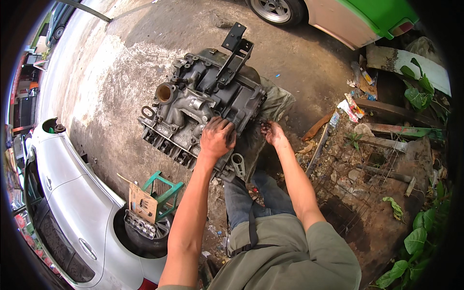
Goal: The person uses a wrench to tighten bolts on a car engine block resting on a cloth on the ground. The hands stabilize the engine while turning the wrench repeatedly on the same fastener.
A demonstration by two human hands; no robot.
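A greasy car engine (208, 96) lies tilted on the ground in front of me, with a cast intake manifold (186, 107) and a black metal bracket (235, 55) on its top. My left hand (218, 137) rests on its near side, fingers blackened and curled over the metal beside the manifold. Just off the right side of the engine, my right hand (273, 133) has its dirty fingertips bent together. Whatever they pinch, if anything, is too small and dark to make out. A metal lifting eye (238, 165) sticks up below my left hand.
To the left stands a silver car (77, 193). Near its wheel are a green stool (166, 193), a cardboard piece (141, 203) and a metal engine part (143, 226). Planks (396, 113), litter and leafy plants (418, 232) line the right. A green and cream vehicle (343, 21) is parked beyond.
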